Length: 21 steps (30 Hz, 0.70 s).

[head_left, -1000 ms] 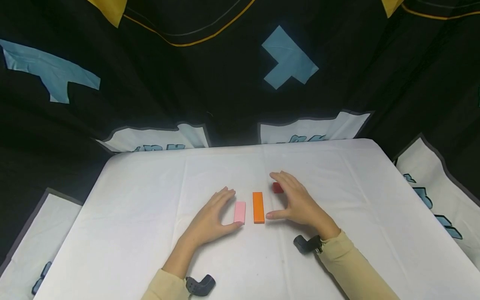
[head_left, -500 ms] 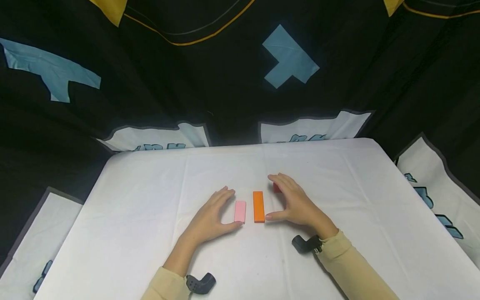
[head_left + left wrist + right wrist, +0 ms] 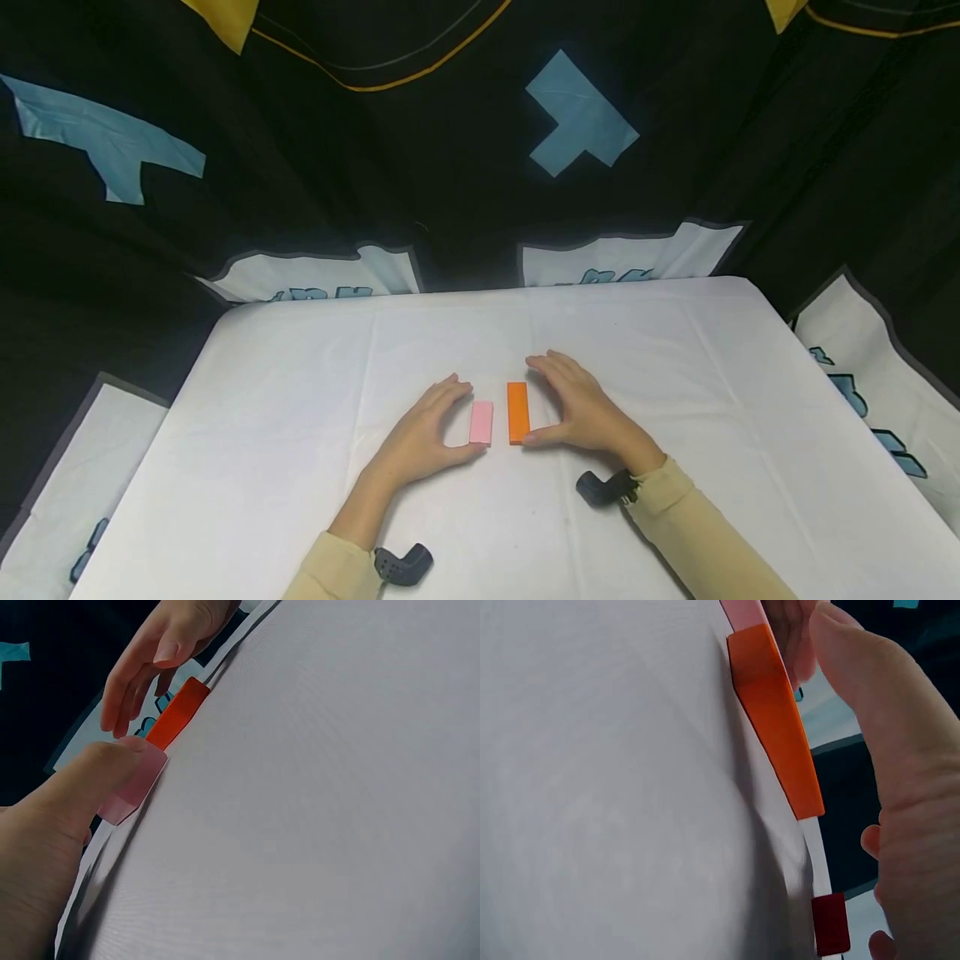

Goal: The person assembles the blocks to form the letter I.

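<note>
A pink block (image 3: 482, 422) lies on the white tabletop. My left hand (image 3: 423, 433) is beside its left side, the thumb right at the block's near end and the fingers spread past its far end. In the left wrist view that thumb overlaps the pink block (image 3: 136, 787). Just to the right lies a longer orange block (image 3: 517, 412). Around its right side curves my right hand (image 3: 588, 412), thumb tip at the near right corner, other fingers held apart from it. A small dark red block (image 3: 831, 924) shows in the right wrist view; the right hand hides it in the head view.
The white-covered table (image 3: 270, 467) spreads around both hands. Behind it hangs a black curtain (image 3: 337, 167) with blue and yellow patches. A dark wrist device (image 3: 403, 566) is on the left wrist, and a similar dark device (image 3: 603, 489) is on the right.
My right hand has shifted slightly left toward the orange block, its thumb now at that block's corner, and it has come to cover the red block. The left hand stays in place.
</note>
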### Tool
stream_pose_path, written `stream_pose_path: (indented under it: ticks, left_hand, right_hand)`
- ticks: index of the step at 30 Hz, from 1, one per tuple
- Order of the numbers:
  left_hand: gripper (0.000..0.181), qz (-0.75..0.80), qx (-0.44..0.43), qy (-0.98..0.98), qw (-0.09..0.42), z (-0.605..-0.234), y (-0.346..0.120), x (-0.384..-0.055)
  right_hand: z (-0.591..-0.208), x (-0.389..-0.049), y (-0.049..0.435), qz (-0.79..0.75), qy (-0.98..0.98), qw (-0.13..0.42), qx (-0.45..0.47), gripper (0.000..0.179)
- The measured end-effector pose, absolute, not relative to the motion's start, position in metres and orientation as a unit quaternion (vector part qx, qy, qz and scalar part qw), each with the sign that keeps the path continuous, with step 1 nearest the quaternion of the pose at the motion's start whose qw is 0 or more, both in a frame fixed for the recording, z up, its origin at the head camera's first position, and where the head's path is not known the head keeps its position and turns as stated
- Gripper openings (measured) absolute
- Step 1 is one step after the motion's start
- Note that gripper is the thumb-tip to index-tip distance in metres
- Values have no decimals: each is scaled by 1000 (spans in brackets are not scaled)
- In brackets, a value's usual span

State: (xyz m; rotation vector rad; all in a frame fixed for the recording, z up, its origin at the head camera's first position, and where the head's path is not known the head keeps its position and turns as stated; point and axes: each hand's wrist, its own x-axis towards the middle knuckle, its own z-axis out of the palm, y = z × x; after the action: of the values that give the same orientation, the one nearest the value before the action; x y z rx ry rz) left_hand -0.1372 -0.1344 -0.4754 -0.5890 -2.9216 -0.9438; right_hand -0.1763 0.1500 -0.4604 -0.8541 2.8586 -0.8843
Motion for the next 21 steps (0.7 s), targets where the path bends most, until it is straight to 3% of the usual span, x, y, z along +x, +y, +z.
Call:
stream_pose_path:
  ticks: [21]
  left_hand:
    - [74, -295, -185, -937, -12, -478, -132, -140]
  right_hand:
    - [-468, -181, 142, -269, 917, 27, -293, 108]
